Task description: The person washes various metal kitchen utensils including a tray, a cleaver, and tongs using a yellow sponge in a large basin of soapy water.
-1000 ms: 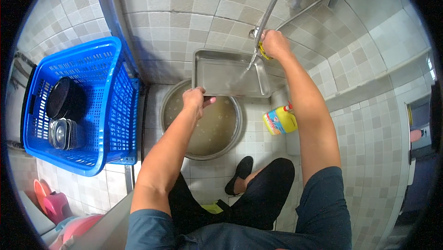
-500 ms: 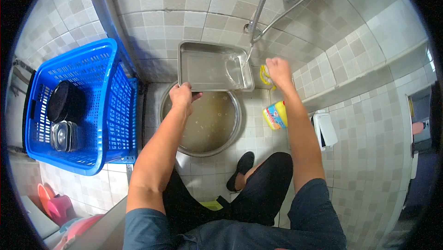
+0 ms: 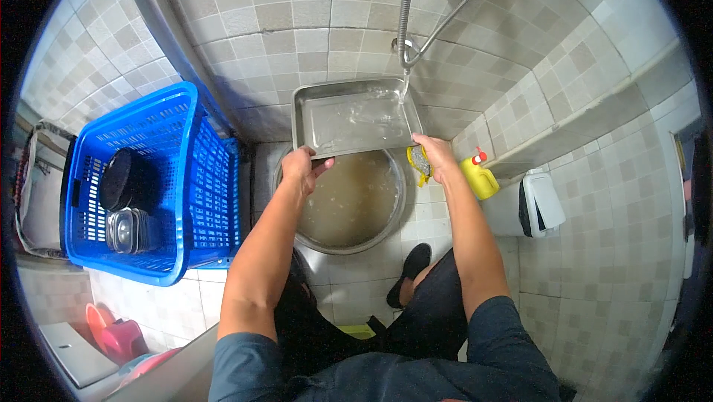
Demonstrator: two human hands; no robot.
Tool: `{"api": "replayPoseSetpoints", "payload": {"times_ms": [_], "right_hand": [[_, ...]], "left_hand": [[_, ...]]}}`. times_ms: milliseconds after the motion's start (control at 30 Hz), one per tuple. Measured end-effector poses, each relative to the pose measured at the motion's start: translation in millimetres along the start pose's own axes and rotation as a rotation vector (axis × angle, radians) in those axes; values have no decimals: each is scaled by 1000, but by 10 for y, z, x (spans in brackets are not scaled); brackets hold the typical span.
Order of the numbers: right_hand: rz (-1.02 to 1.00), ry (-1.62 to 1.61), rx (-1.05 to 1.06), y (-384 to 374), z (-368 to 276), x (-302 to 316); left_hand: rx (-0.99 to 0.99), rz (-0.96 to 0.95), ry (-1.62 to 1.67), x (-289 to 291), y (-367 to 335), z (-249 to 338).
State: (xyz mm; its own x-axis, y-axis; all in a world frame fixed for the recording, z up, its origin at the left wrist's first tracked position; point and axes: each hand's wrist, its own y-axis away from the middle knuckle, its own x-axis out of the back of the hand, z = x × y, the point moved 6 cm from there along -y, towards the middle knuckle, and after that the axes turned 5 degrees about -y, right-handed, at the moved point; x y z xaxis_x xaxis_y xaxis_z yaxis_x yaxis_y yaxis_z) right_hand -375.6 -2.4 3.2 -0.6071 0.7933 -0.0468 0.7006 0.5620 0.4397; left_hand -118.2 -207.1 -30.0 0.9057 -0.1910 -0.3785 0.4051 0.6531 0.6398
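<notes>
1. At the bottom of the frame, dark sleeves (image 3: 249, 368) and black trousers (image 3: 434, 313) lay nearest, with a black shoe (image 3: 417, 262) just above the trousers on the floor (image 3: 342, 294).
2. Near the centre, the left hand (image 3: 299, 170) pinched the lower left corner of the tray, its thumb pointing out to the right.
3. The right hand (image 3: 437, 155) pinched the tray's lower right corner. A yellow-edged scourer (image 3: 420, 166) hung just below its fingers; how it was held could not be told.
4. The metal tray (image 3: 327, 116) was at upper centre, between the hands, with some water in it.
5. Below the tray, and partly hidden by it, the round basin (image 3: 349, 250) stood on the floor, holding cloudy, brownish water.
6. At centre right stood a yellow bottle (image 3: 481, 181) with a red top, and beside it a white bin (image 3: 542, 201).
7. At left, a blue basket (image 3: 184, 209) held black dishes (image 3: 125, 179) and clear containers (image 3: 126, 231).
8. At lower left lay a pink scoop (image 3: 122, 341).
9. At top centre, a grey hose (image 3: 404, 12) hung before the tiled wall (image 3: 267, 16); a thin stream (image 3: 404, 87) fell below it into the tray's upper right corner.
</notes>
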Motion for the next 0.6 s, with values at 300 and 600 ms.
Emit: {"api": "replayPoseSetpoints", "payload": {"times_ms": [300, 600], "right_hand": [[144, 155, 121, 84, -56, 336], [246, 141, 226, 283, -159, 813]], "left_hand": [[18, -138, -57, -370, 3, -160], [24, -317, 2, -826, -100, -434]]}}
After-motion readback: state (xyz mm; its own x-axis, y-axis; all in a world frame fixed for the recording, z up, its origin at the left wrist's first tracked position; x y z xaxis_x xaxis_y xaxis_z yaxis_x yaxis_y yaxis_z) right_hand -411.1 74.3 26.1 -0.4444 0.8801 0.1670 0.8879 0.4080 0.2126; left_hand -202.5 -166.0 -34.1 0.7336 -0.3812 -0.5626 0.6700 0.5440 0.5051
